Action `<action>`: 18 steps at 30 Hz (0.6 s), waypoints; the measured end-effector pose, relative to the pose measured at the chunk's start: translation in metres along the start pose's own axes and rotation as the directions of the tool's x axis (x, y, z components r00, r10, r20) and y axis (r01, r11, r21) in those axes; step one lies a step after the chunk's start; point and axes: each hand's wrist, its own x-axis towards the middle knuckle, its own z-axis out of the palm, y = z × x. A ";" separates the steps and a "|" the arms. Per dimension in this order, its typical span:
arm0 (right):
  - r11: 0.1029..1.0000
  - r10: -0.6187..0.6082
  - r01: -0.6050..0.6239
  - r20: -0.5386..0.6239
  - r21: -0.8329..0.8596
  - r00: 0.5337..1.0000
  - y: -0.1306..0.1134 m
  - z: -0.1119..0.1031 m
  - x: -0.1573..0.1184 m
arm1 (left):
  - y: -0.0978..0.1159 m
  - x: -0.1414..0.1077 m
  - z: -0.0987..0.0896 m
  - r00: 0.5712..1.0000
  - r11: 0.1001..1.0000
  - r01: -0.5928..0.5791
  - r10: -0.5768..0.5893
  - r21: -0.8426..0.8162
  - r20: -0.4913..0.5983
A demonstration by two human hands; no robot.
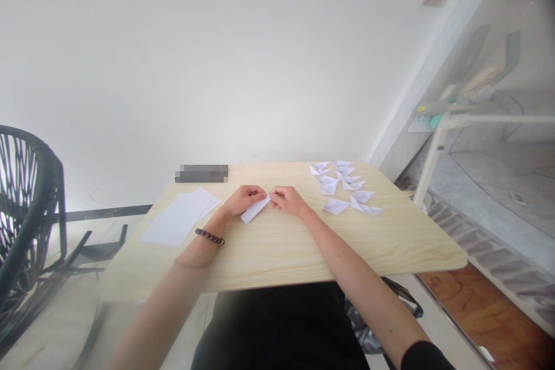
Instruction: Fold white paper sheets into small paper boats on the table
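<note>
A folded strip of white paper [255,211] is held over the middle of the wooden table [277,254]. My left hand [243,199] grips its upper edge, fingers closed and the thumb along the top. At the paper's right end, my right hand [288,200] pinches the tip between thumb and fingers. The fingertips of both hands are close together. Part of the paper is hidden behind my left hand. To the right of my hands lie several folded white paper boats [328,185]. Left of my left wrist is a spread stack of white paper sheets [176,219].
A dark pixelated item [202,173] lies at the table's back left edge, by the white wall [260,58]. A dark woven chair [30,214] stands at the left. On the right are a white metal frame [429,167] and a pleated cloth edge [485,248].
</note>
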 end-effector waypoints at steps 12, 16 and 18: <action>1.000 0.007 -0.007 -0.007 -0.005 1.000 -0.003 0.000 -0.001 | 0.001 -0.001 0.000 1.000 1.000 -0.006 0.006 -0.007 0.015; 0.999 -0.020 0.020 -0.002 -0.028 1.000 -0.002 0.000 -0.001 | -0.001 0.000 0.001 1.000 1.000 -0.021 0.021 0.015 -0.001; 0.999 -0.031 0.031 -0.005 -0.045 1.000 -0.001 0.000 -0.001 | -0.002 0.000 0.001 1.000 0.999 -0.029 0.029 0.025 -0.001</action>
